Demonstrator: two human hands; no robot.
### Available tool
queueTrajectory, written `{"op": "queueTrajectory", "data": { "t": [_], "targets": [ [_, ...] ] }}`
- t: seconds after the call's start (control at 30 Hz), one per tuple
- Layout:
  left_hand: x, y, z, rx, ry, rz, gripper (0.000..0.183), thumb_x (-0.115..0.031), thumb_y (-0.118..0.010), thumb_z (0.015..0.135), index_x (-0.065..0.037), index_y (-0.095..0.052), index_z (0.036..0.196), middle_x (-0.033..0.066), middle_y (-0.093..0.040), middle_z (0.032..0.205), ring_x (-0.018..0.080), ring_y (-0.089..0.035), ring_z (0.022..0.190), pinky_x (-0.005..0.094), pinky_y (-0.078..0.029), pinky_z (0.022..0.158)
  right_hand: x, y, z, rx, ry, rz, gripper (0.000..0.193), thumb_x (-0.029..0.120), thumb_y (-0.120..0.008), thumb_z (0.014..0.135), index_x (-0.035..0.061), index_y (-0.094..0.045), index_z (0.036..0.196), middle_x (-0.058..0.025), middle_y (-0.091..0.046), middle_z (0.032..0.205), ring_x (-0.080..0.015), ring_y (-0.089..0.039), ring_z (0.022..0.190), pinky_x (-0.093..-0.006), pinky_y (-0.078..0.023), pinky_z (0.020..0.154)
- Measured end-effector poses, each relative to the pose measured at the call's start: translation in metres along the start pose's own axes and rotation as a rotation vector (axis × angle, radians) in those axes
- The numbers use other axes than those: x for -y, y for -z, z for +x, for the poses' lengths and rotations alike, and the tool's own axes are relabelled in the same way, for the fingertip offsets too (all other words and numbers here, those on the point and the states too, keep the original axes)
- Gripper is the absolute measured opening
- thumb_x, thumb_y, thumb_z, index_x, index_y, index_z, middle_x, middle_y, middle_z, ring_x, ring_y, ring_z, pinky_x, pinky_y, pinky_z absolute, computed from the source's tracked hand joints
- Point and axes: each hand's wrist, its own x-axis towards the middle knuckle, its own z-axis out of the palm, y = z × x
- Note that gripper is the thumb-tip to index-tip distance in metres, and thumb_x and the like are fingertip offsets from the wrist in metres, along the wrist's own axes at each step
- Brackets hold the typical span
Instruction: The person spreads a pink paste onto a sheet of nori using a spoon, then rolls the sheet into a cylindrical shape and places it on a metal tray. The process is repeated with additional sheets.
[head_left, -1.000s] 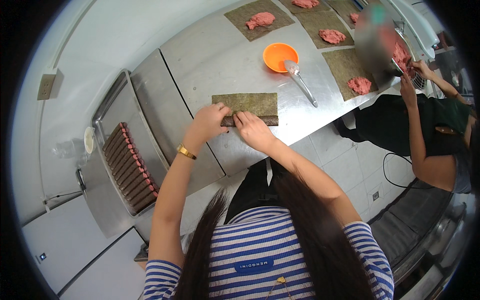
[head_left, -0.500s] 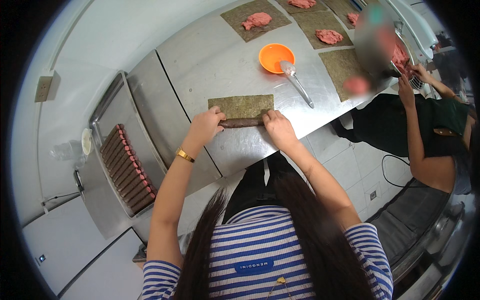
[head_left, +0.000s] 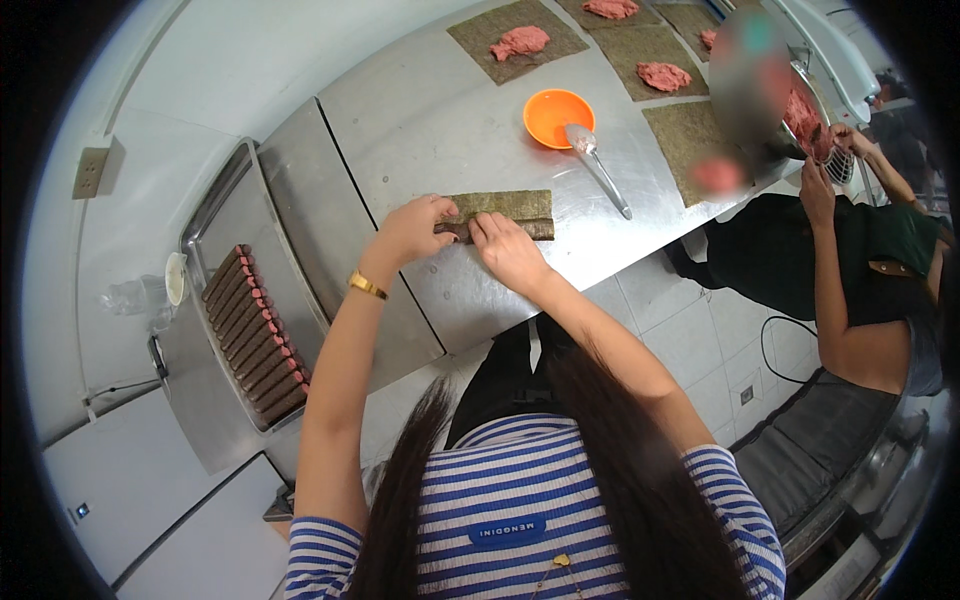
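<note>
A partly rolled seaweed sheet (head_left: 505,204) lies on the steel table, its near edge wound into a dark seaweed roll (head_left: 540,230). My left hand (head_left: 412,230) grips the left end of this roll between thumb and fingers. Close beside it, my right hand (head_left: 508,250) has its fingers bent and pressed onto the roll left of its middle. The roll's right end lies free, and the fingers hide much of its left part. Beyond the hands, an orange bowl (head_left: 552,104) has a metal spoon (head_left: 603,178) leaning on its rim.
To the left, a metal tray (head_left: 290,215) holds a row of finished seaweed rolls (head_left: 255,340) with pink ends. Flat seaweed sheets with pink meat paste (head_left: 664,76) lie at the far right. There a co-worker's hands (head_left: 822,180) are over a mixing bowl (head_left: 800,110) of paste.
My right hand has slid left along the roll, from its right end to near my left hand. My left hand stays at the left end. The co-worker's hands have shifted slightly.
</note>
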Motion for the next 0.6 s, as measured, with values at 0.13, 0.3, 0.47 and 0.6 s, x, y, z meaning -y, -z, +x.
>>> {"op": "queueTrajectory", "data": {
  "t": [0.13,0.3,0.47,0.6],
  "targets": [
    [-0.006,-0.013,-0.017,-0.080,-0.134,0.231,0.037,-0.020,-0.078,0.073,-0.009,-0.062,0.104,0.0057,-0.064,0.096,0.0283,-0.065,0.087,0.0404,-0.053,0.074,-0.002,-0.004,0.000,-0.006,-0.001,-0.011,0.037,0.010,-0.055,0.077,-0.0083,-0.059,0.110,-0.0122,-0.056,0.098,-0.0254,-0.056,0.092,-0.0335,-0.048,0.085],
    [-0.009,-0.017,-0.021,-0.075,-0.058,0.270,0.031,-0.018,-0.076,0.075,-0.008,-0.062,0.101,0.0056,-0.064,0.095,0.0274,-0.065,0.086,0.0403,-0.053,0.072,-0.005,0.001,-0.009,0.013,-0.082,-0.043,0.034,0.010,-0.055,0.078,-0.0071,-0.059,0.108,-0.0134,-0.056,0.097,-0.0258,-0.057,0.093,-0.0340,-0.048,0.084],
    [-0.011,-0.016,-0.020,-0.051,-0.008,0.271,0.031,-0.019,-0.076,0.075,-0.011,-0.064,0.102,0.0052,-0.064,0.095,0.0270,-0.065,0.086,0.0402,-0.053,0.073,-0.018,0.016,-0.029,0.065,-0.200,-0.087,0.029,0.008,-0.055,0.078,-0.0049,-0.059,0.104,-0.0140,-0.056,0.096,-0.0272,-0.057,0.094,-0.0352,-0.049,0.084],
    [-0.014,-0.011,-0.018,-0.040,0.008,0.266,0.034,-0.021,-0.078,0.073,-0.012,-0.065,0.103,0.0041,-0.066,0.094,0.0270,-0.065,0.085,0.0402,-0.053,0.073,-0.030,0.033,-0.039,0.174,-0.324,-0.111,0.028,0.007,-0.055,0.078,-0.0039,-0.059,0.103,-0.0142,-0.056,0.097,-0.0284,-0.057,0.095,-0.0364,-0.049,0.085]
  ]
}}
